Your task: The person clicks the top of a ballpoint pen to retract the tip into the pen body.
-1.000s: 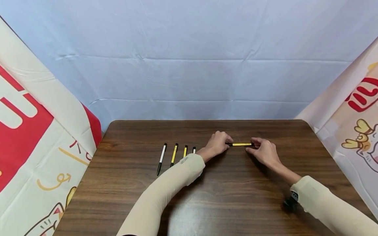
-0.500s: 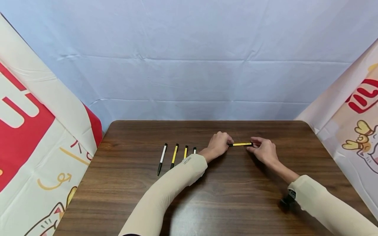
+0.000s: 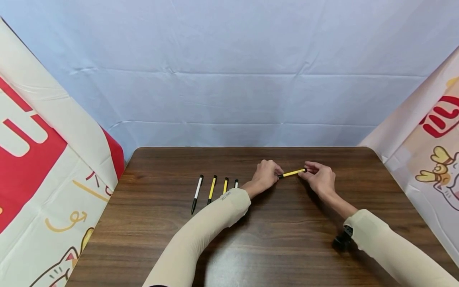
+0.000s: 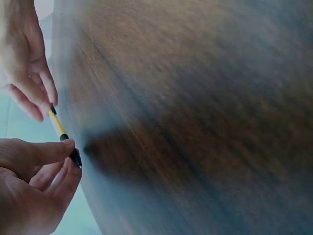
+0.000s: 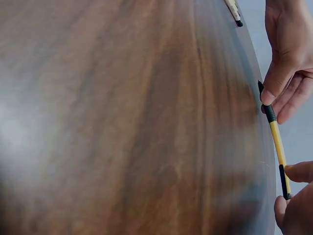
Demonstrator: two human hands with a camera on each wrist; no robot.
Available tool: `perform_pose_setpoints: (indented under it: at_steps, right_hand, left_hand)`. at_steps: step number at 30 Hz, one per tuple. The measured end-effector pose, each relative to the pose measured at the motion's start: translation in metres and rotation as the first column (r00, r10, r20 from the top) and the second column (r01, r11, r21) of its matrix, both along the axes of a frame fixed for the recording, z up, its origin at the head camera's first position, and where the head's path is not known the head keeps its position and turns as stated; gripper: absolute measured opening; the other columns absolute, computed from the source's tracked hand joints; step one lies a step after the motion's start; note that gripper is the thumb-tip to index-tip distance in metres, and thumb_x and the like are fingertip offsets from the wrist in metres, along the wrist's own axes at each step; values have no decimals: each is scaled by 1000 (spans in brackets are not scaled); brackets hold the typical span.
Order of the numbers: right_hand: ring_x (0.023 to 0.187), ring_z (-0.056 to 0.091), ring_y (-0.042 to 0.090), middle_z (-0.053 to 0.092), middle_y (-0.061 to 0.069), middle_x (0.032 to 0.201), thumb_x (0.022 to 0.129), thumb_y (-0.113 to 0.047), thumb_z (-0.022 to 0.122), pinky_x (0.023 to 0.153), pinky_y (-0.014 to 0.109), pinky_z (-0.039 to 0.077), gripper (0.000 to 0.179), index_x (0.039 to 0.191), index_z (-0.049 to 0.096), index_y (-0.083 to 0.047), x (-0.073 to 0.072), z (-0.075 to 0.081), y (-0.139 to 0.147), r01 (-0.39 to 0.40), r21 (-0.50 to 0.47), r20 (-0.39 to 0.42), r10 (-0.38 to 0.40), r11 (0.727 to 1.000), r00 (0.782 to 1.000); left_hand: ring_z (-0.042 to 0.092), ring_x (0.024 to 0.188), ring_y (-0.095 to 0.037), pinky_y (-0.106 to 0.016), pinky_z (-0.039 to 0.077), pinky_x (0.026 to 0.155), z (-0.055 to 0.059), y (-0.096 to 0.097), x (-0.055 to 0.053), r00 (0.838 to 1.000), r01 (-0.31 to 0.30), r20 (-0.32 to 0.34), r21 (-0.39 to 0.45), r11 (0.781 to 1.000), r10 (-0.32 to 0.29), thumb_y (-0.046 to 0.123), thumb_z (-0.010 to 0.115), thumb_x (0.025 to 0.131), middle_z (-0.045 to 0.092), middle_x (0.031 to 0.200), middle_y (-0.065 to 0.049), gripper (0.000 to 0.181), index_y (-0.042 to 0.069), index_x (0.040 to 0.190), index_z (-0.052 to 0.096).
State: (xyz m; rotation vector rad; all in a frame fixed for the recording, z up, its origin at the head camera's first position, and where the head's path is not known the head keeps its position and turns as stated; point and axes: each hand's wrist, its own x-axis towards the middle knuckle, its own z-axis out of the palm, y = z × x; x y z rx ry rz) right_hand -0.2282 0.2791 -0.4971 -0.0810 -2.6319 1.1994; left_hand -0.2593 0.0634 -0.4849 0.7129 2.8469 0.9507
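A yellow ballpoint pen [image 3: 292,173] with black ends is held between both hands over the far middle-right of the table. My left hand [image 3: 266,174] pinches its black tip-end grip between thumb and fingers, as the left wrist view shows. At the other end, my right hand [image 3: 321,181] has thumb and fingertips on the black clip end [image 5: 282,182]. The pen slants in the head view, its clip end farther from me than its tip. The black point [image 5: 260,88] pokes out past the left thumb.
Left of the left forearm, several pens lie side by side: a white pen [image 3: 197,193], a yellow pen [image 3: 212,189], another yellow pen [image 3: 225,185] and a white-bodied one [image 3: 236,183], partly hidden by the sleeve. The brown table [image 3: 279,247] meets a pale cloth backdrop [image 3: 229,95].
My right hand has shifted slightly away from me, swinging the pen's clip end that way, so the pen went from nearly level across to slanted. The left hand stays nearly in place.
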Motion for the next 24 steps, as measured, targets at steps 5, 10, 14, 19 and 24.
perform_pose_setpoints:
  at_steps: [5, 10, 14, 19, 24]
  right_hand:
    - [83, 61, -9, 78, 20, 116, 91, -14, 85, 70, 3, 44, 41, 128, 74, 1, -7, 6, -2, 51, -30, 6, -50, 998, 999]
    - [79, 54, -18, 78, 19, 117, 92, -14, 85, 72, 3, 44, 40, 128, 75, 0, -12, 9, -4, 64, -64, 16, -63, 996, 998]
    - [82, 59, -15, 76, 21, 121, 91, -11, 84, 71, 4, 49, 43, 131, 73, 1, -16, 13, -8, 53, -148, 42, -47, 988, 998]
    - [85, 63, -11, 71, 27, 128, 92, -5, 82, 72, 6, 53, 46, 134, 69, 5, -19, 17, -14, 40, -284, 83, -17, 958, 996]
    - [87, 65, -9, 69, 30, 132, 92, -1, 80, 76, 8, 56, 48, 137, 66, 8, -22, 18, -15, 14, -363, 94, 21, 932, 995]
  left_hand:
    - [75, 96, -6, -18, 59, 83, 6, 1, 3, 1000, -5, -8, 9, 1000, 5, 0, 76, 96, 81, 107, 2, 22, 13, 111, 84]
    - [75, 93, -5, -18, 59, 81, 12, 2, 6, 999, -27, 21, 18, 999, 27, 5, 80, 94, 82, 104, 2, 18, 13, 110, 85]
    - [75, 91, -4, -17, 59, 81, 14, 2, 9, 997, -40, 66, 30, 999, 38, 6, 83, 93, 82, 102, 2, 18, 11, 110, 85]
    - [75, 86, -2, -15, 57, 83, 15, 3, 11, 993, -60, 105, 35, 998, 56, 8, 86, 90, 82, 97, 4, 20, 12, 110, 85]
    - [73, 74, 1, -11, 54, 72, 18, 4, 14, 978, -128, 178, 95, 987, 110, 9, 90, 86, 82, 89, 6, 19, 13, 104, 86]
